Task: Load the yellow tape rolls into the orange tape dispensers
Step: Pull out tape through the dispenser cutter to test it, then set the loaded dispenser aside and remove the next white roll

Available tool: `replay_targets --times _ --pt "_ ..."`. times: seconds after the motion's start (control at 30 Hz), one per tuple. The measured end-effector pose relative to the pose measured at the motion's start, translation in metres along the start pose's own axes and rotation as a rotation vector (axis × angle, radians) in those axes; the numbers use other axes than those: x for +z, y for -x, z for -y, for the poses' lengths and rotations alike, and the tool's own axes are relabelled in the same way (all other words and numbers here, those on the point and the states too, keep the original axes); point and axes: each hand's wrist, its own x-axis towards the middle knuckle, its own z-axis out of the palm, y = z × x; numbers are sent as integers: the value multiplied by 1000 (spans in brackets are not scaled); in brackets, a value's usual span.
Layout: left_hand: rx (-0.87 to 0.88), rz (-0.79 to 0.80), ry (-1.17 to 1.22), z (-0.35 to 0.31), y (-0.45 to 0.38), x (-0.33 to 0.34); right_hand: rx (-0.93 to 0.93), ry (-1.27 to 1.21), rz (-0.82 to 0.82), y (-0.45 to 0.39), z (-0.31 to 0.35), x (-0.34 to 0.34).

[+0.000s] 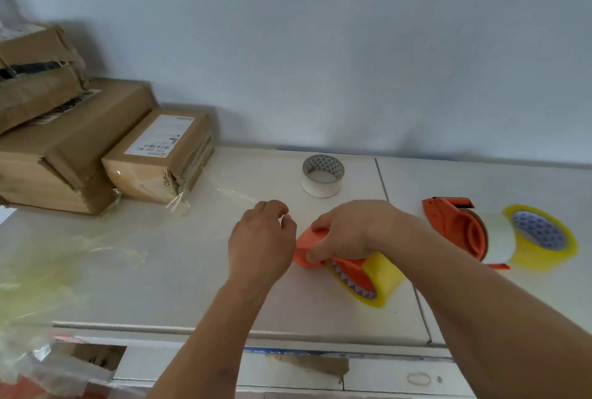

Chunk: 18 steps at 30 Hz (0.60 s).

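Observation:
An orange tape dispenser (307, 249) lies on the white table (198, 276) near the middle, with a yellow tape roll (382, 280) seated on it. My right hand (349, 232) grips the top of this dispenser. Just left of it, my left hand (261, 240) hovers with its fingers curled loosely and nothing visible in them. A second orange dispenser (455, 225) stands at the right with a pale clear roll (499, 241) on it. Another yellow tape roll (544, 238) rests against that dispenser's right side.
An empty white tape core (323, 175) stands at the back middle. Several cardboard boxes (160, 155) are stacked at the back left. Crumpled clear tape and film (57, 257) cover the table's left part. The table's front edge runs below my forearms.

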Motion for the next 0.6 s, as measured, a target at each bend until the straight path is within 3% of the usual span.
replay_targets --times 0.13,0.3,0.47,0.6 --pt "112 97 -74 -7 -12 -1 -24 -169 -86 3 -11 4" --pt "278 95 -136 -28 -22 -9 50 -244 -402 7 -39 2" --pt "384 102 14 -82 -14 -14 198 -233 -591 20 -80 11" --pt "472 167 173 -124 13 -10 282 -374 -681 32 -123 24"
